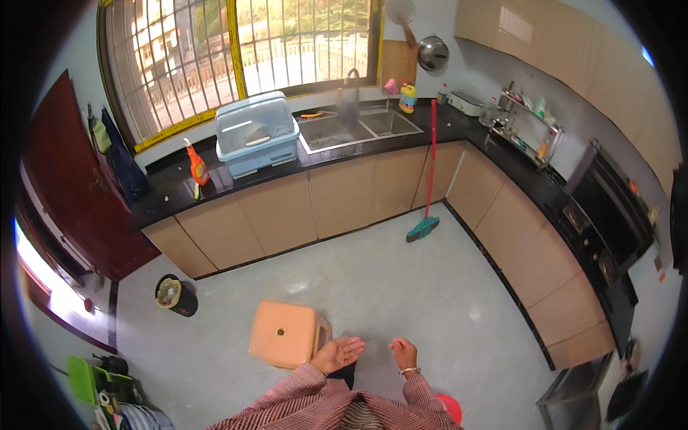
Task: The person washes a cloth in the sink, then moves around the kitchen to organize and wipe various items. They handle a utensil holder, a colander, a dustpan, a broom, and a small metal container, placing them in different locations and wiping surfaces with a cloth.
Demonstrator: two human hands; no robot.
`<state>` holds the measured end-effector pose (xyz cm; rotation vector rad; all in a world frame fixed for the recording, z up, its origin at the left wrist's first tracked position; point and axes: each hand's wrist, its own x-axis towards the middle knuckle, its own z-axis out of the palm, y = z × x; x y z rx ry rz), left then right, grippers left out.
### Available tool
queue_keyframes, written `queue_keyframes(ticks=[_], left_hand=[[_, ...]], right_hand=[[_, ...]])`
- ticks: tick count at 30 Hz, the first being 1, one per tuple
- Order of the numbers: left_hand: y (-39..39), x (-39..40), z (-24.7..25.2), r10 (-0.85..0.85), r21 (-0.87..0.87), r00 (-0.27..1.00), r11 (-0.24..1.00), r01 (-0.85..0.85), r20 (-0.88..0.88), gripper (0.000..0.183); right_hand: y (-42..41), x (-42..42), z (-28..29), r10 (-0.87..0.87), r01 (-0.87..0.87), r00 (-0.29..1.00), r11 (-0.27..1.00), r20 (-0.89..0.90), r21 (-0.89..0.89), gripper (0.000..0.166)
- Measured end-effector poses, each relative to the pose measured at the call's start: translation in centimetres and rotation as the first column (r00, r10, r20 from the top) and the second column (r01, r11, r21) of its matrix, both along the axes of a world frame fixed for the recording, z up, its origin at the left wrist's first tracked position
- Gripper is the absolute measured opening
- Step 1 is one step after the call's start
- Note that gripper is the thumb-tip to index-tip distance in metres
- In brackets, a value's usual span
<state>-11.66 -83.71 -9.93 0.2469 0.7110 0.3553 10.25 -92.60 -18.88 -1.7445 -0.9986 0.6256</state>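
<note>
My left hand (pixel 339 355) is held palm up over the floor, its fingers stretched out and nothing resting on it. Beside it stands an orange plastic stool (pixel 287 333) with a small hole in its seat. My right hand (pixel 404 353) is raised a little way to the right, the fingers curled in. Whether something small sits between those fingertips is too blurred to tell. A bracelet (pixel 409 370) circles the right wrist. Both hands are apart from each other.
A black trash bin (pixel 185 302) stands left on the grey floor. A red-handled broom (pixel 431 166) leans on the black counter (pixel 344 152). On that counter are an orange spray bottle (pixel 196 164), a blue dish box (pixel 258 137) and a steel double sink (pixel 336 134). A red plastic object (pixel 450 408) lies behind my right arm.
</note>
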Motion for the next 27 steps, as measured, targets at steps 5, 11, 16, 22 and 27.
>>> queue_keyframes(ticks=[5, 11, 16, 22, 27], left_hand=[[15.6, 3.2, 0.2, 0.146, 0.048, 0.980, 0.989, -0.141, -0.132, 0.032], [30.7, 4.1, 2.3, 0.217, 0.186, 0.959, 0.965, -0.183, -0.180, 0.036], [40.1, 4.5, 3.3, 0.317, 0.194, 0.929, 0.940, -0.281, -0.190, 0.036], [51.3, 3.7, 0.7, 0.529, 0.121, 0.805, 0.848, -0.517, -0.269, 0.034], [60.7, 5.5, 3.8, 0.609, 0.183, 0.766, 0.793, -0.581, -0.206, 0.031]], right_hand=[[16.2, 4.7, 2.9, 0.152, -0.149, 0.987, 0.987, 0.055, -0.055, 0.019], [31.3, 6.5, 7.2, 0.212, -0.222, 0.972, 0.970, -0.101, -0.098, 0.021], [45.6, 10.2, 8.9, 0.286, -0.293, 0.952, 0.955, -0.108, -0.053, 0.022], [68.0, 15.2, 12.5, 0.437, -0.428, 0.897, 0.896, -0.070, 0.115, 0.021], [88.2, 18.5, 18.7, 0.436, -0.492, 0.860, 0.846, 0.264, 0.205, 0.021]])
